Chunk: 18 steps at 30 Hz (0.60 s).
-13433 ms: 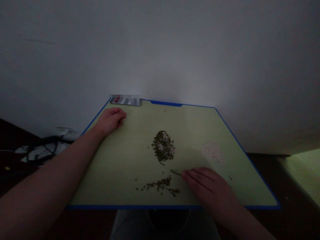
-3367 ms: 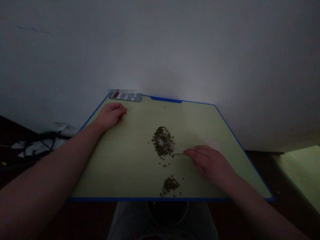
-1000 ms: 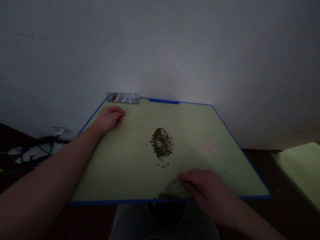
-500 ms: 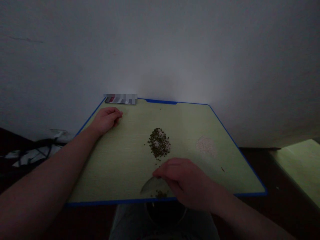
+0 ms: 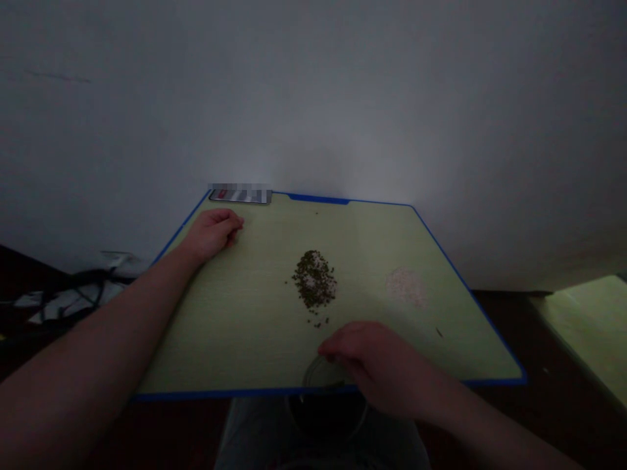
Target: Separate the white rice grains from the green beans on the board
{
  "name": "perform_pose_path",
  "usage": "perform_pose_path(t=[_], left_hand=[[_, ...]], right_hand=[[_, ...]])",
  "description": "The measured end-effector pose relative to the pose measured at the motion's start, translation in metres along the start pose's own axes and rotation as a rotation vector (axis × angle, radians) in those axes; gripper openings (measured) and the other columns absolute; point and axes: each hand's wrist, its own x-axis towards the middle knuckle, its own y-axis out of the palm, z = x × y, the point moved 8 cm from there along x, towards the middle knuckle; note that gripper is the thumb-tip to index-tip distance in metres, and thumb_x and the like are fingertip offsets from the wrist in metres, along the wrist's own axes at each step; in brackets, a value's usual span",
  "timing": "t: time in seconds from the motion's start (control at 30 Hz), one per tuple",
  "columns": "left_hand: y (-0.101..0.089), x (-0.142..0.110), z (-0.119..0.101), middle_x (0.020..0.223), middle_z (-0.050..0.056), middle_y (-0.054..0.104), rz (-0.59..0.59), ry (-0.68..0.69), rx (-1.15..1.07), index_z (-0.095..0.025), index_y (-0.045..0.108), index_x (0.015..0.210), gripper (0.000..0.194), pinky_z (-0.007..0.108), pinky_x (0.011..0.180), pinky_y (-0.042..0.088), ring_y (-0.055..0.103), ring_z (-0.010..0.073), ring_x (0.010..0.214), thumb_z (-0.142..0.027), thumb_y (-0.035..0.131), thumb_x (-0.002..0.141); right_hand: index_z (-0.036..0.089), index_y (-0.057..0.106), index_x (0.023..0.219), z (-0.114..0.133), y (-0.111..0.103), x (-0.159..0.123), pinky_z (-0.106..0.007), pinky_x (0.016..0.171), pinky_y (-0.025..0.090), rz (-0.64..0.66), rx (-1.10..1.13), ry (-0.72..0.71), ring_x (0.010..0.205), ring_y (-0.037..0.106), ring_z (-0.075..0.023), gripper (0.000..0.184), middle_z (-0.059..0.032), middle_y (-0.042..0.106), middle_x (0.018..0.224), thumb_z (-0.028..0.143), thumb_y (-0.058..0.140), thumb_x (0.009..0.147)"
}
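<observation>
In the head view my left hand (image 5: 215,232) rests loosely curled at the table's far left, below a phone (image 5: 240,196); nothing shows in its fingers. My right hand (image 5: 367,356), near the front edge, pinches a thin stick (image 5: 307,377) smeared into an arc by motion. Under the stick, a few green beans (image 5: 336,384) lie at the blue edging. Farther back is a mixed pile of green beans and pale rice-like grains (image 5: 314,279), with several loose beans in front of it. A separate pile of pale grains (image 5: 406,287) lies to the right.
The yellowish table (image 5: 235,339) has raised-looking blue edging and stands against a grey wall (image 5: 313,98). A dark round container (image 5: 326,418) sits between my legs under the front edge. A short dark sliver (image 5: 439,333) lies right. Black cables (image 5: 73,294) are at left.
Since the earliest frame, the front beans have been gathered toward the front edge and fewer show now. My right hand went to the mixed pile, then back to the edge, sweeping sideways. Left hand stays put.
</observation>
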Motion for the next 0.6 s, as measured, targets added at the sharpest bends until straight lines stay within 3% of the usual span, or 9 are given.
perform_pose_path(t=[0.33,0.5,0.6], left_hand=[[-0.001,0.002,0.002,0.045,-0.003,0.049,-0.006,-0.004,0.004,-0.021,0.055,0.057,0.02,0.025,0.041,0.032,0.043,0.0105,0.04,-0.035,0.061,0.07],[0.001,-0.002,-0.005,0.044,-0.004,0.048,0.01,0.003,-0.016,-0.02,0.054,0.058,0.02,0.024,0.043,0.032,0.042,0.0096,0.041,-0.034,0.06,0.071],[0.001,-0.004,-0.008,0.043,-0.004,0.048,0.018,0.004,-0.007,-0.02,0.054,0.058,0.021,0.024,0.042,0.032,0.041,0.0095,0.04,-0.034,0.06,0.072]], right_hand=[[0.022,0.071,0.105,-0.012,-0.008,-0.037,-0.03,0.079,0.054,-0.091,0.063,0.067,0.086,0.069,-0.016,0.033,-0.0025,0.074,0.095,0.008,0.046,0.088],[0.022,0.071,0.105,-0.031,-0.04,-0.041,-0.034,0.078,0.057,-0.323,-0.024,0.136,0.087,0.071,-0.0205,0.029,-0.0063,0.075,0.098,0.017,0.045,0.092],[0.02,0.071,0.105,-0.039,-0.046,-0.035,-0.036,0.081,0.057,-0.394,-0.108,0.147,0.089,0.071,-0.0224,0.031,-0.0081,0.075,0.099,0.015,0.045,0.09]])
